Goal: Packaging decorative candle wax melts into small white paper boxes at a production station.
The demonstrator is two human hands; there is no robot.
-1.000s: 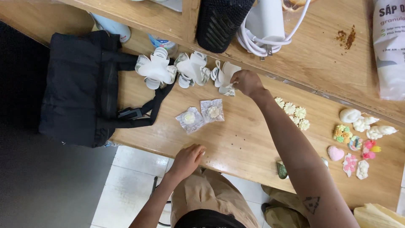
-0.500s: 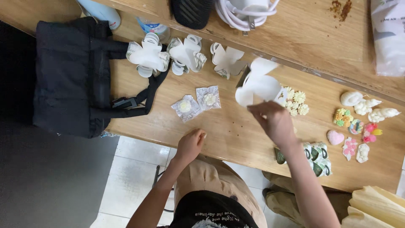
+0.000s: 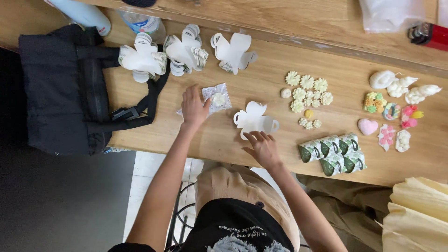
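1. Head view: since the earlier frame the white flower-shaped paper blank has gone from the air down onto the wooden table, and the left hand has moved from the table's near edge up to the clear wrapped packets.
2. Head view: the left hand lies palm down with fingers loosely spread over one clear cellophane packet, mostly hidden beneath it. A second packet with a cream flower piece inside touches its fingertips on the right. Whether the hand grips anything cannot be told.
3. Head view: the right hand rests just below the blank, fingers slightly apart and holding nothing, tips at its lower edge. The blank lies straight beyond those fingers, its long axis running left to right; the right hand is the nearer one.
4. Head view: three more folded white blanks sit in a row at the table's far side beside a black bag. Green-and-white printed folded boxes cluster right of the right hand; cream flower shapes and coloured moulded figures lie further right.
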